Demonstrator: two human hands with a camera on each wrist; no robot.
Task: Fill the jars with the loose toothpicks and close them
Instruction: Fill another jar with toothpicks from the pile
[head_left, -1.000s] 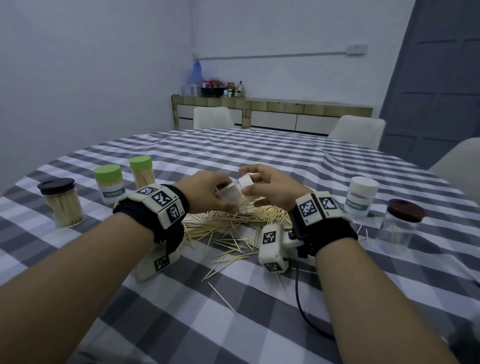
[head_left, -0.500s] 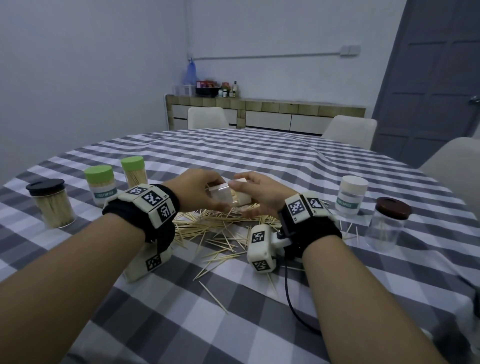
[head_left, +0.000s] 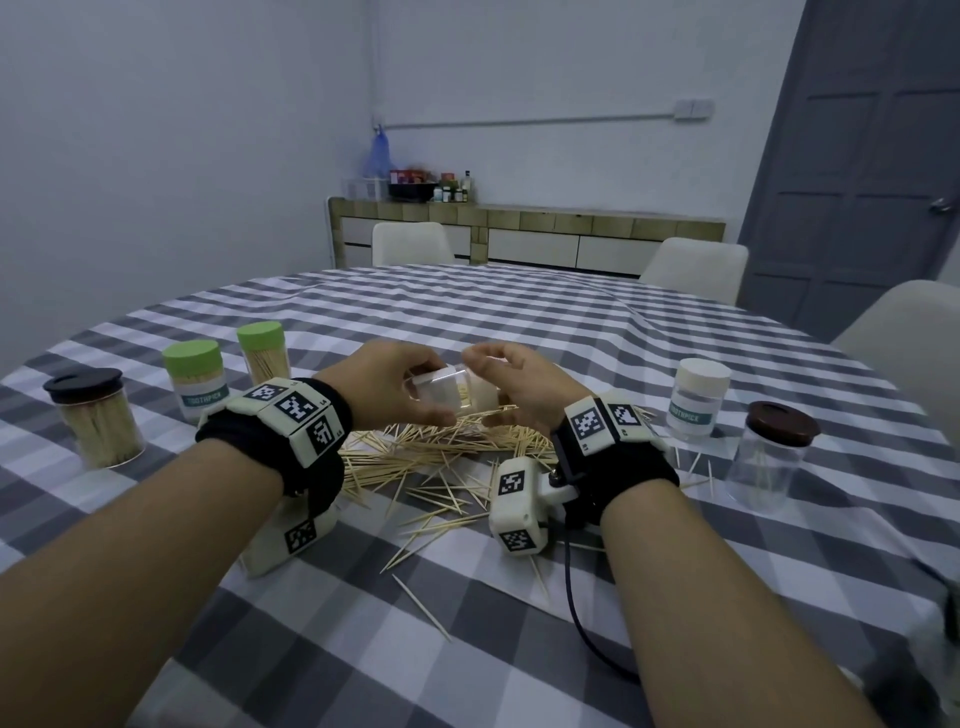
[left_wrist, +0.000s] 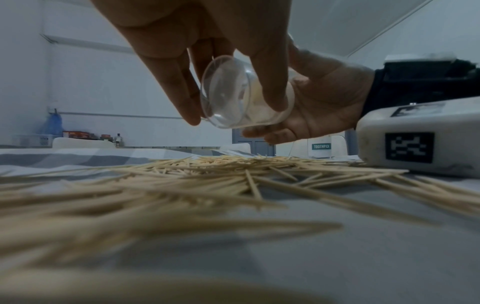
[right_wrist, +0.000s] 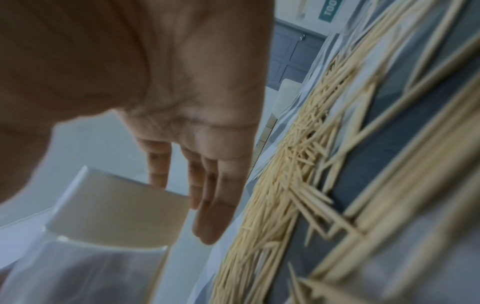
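The clear jar (head_left: 445, 396) was held on its side in the air above the pile of loose toothpicks (head_left: 441, 457), its transparent base toward the left wrist camera and its cream lid (head_left: 480, 397) toward the right. The left hand (head_left: 387, 387) gripped the jar body, with the fingers (left_wrist: 269, 82) curled over the top and the thumb on the near side. The right hand (head_left: 514, 387) was positioned at the lid end with its fingers (right_wrist: 207, 205) loosely extended alongside the lid; whether they gripped the lid could not be determined. A few toothpicks appeared inside the jar, though the quantity was unclear. The pile lay on the bench, which was covered by a grey and white checked cloth (head_left: 519, 322), directly below both hands, with stray toothpicks scattered toward the near edge. To the left stood three filled jars: a black-lidded jar (head_left: 96, 418) nearest the edge, then a green-lidded jar with a label (head_left: 197, 379) and a taller green-lidded jar (head_left: 262, 351). To the right stood a white-lidded labelled jar (head_left: 696, 397) and, further right, a brown-lidded clear jar (head_left: 771, 452) that appeared nearly empty. White chairs (head_left: 693, 267) stood at the far side of the bench.
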